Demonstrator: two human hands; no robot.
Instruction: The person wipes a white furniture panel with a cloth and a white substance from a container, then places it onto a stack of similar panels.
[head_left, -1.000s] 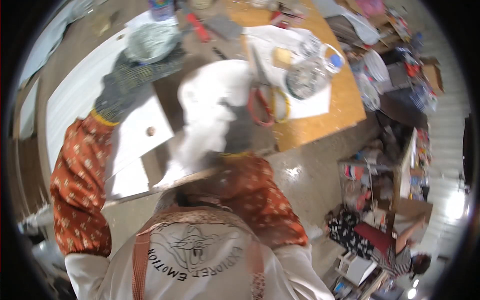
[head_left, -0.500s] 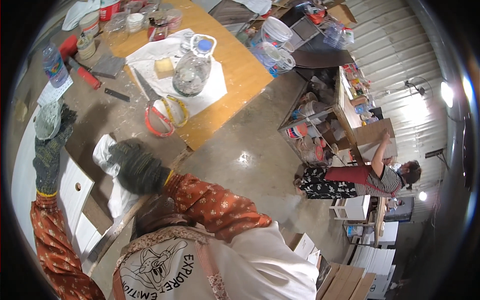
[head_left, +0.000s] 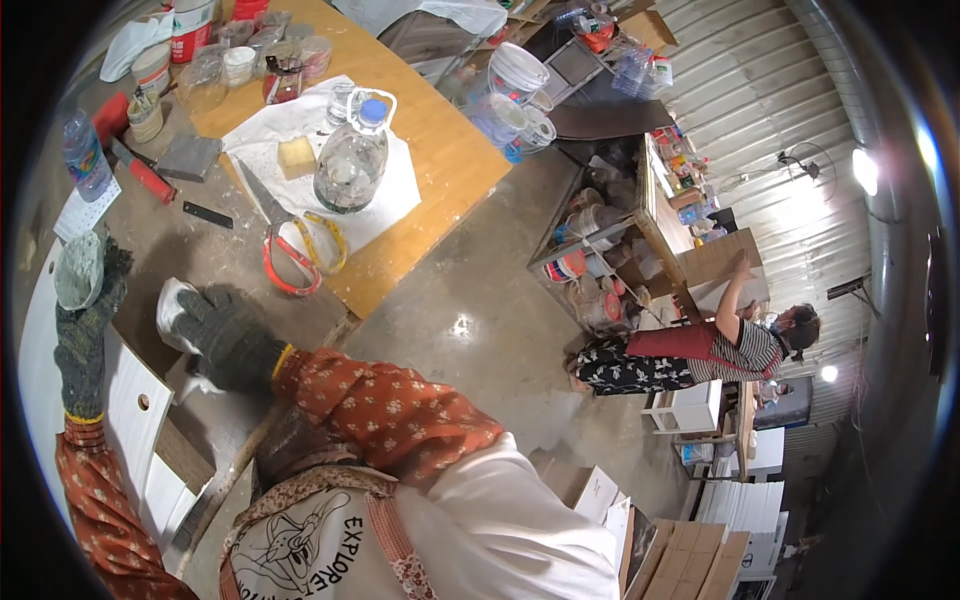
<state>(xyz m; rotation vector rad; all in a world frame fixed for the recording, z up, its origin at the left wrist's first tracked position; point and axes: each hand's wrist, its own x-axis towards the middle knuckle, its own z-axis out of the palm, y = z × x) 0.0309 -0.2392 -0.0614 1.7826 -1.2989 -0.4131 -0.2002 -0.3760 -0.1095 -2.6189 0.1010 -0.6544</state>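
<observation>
Left grip (head_left: 88, 345) on bowl (head_left: 78, 275), right grip (head_left: 232, 340) on white cloth (head_left: 172, 308)

Left grip cradles the small grey-white bowl, at 10 o'clock from the right grip; full finger wrap hidden. Right grip closed over the bunched cloth at the work surface (head_left: 165, 245), mostly covering it.

Cloth: looks light, soft, limp; damp or dry, can't tell. Best taken by the bunched middle. Bowl: probably light, a bit flexible, maybe slick where smeared. Hold by outer wall or underneath.

Cloth's long axis roughly 11 to 5, no clear front. Bowl rim stretches about 1 to 7, inside visible, exact tilt uncertain.

From right grip: white panel (head_left: 125, 420) with hole at 8, scissors (head_left: 276, 215) at 1.
</observation>
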